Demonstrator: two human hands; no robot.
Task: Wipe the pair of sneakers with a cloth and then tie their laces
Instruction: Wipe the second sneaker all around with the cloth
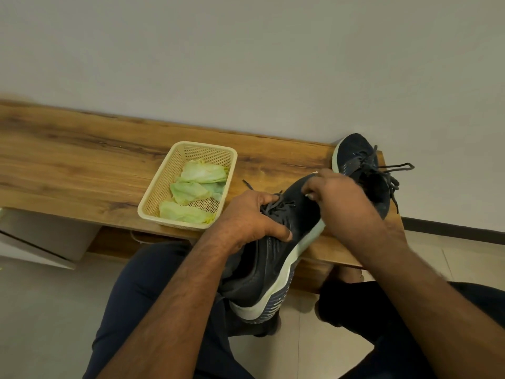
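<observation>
At the lower centre of the frame, a dark grey knit sneaker with a pale foam sole (273,258) lies tipped on its side, heel toward the person's lap and toe over the wooden tabletop (82,160). The left hand (251,220) grips its midfoot, fingers curled over the loose dark laces (278,206) and thumb pressed on the side panel. The right hand (344,203) covers the toe with fingers curled; whether a cloth sits beneath them I cannot tell. The shoe looks light, its upper soft and yielding, its sole firmer, so the sole edge or heel likely gives the surest hold. The second dark sneaker (363,170) lies at the tabletop's right end, laces untied and trailing. Just left, a cream plastic mesh basket (153,195) of pale green leaves crowds the working space.
</observation>
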